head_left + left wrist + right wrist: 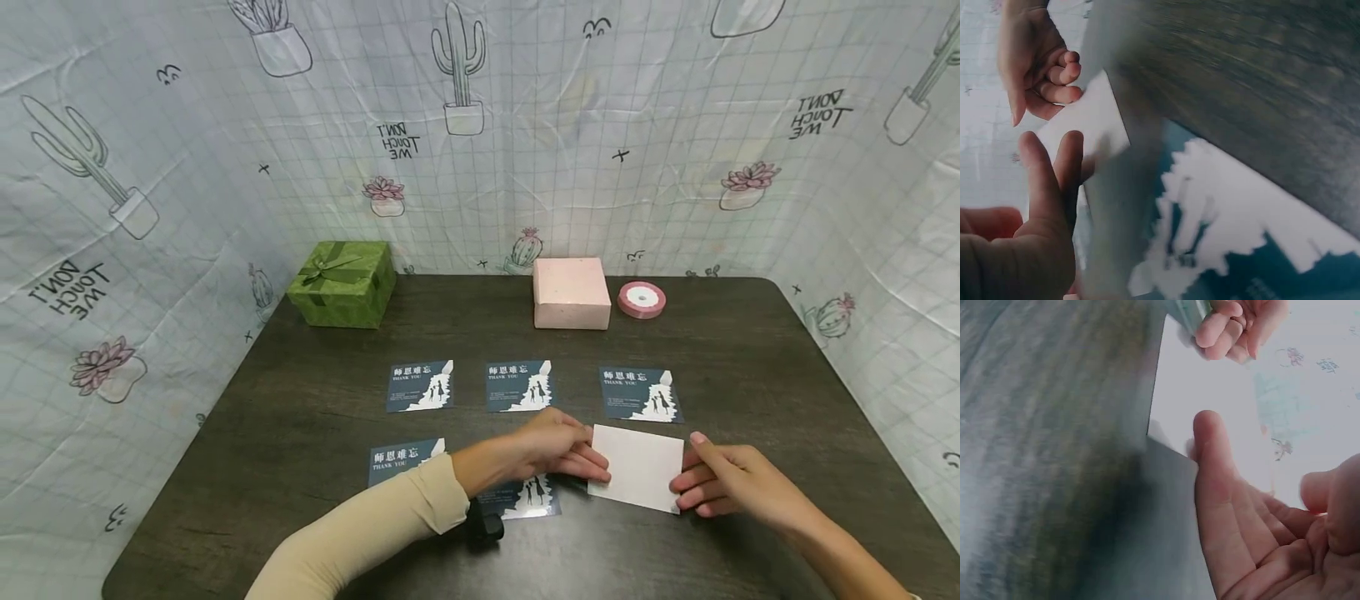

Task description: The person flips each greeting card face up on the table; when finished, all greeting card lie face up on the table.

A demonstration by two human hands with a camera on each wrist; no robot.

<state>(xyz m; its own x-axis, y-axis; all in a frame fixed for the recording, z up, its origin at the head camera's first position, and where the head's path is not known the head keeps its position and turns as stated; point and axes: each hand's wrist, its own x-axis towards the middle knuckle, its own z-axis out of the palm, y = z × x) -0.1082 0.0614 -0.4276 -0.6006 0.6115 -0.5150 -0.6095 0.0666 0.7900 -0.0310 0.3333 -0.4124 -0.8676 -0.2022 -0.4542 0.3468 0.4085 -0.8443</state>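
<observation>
A blank white card [637,471] lies near the front of the dark table, between both hands. At its left edge, my left hand [558,446] touches it with extended fingers. My right hand [731,479] is at the opposite edge, its fingers along the side and its thumb raised off the card. In the right wrist view, the right index finger [1213,456] is straight against the white card [1210,394]. Beneath my left forearm lie two blue thank-you cards, one on the left [397,458] and one on the right [532,498], both partly covered.
Behind, three more blue cards form a row: left [420,386], middle [517,386] and right [640,394]. A green box [341,283] with a bow, a pink box [572,293] and a pink ribbon roll [642,300] stand along the back, before a patterned curtain [480,167].
</observation>
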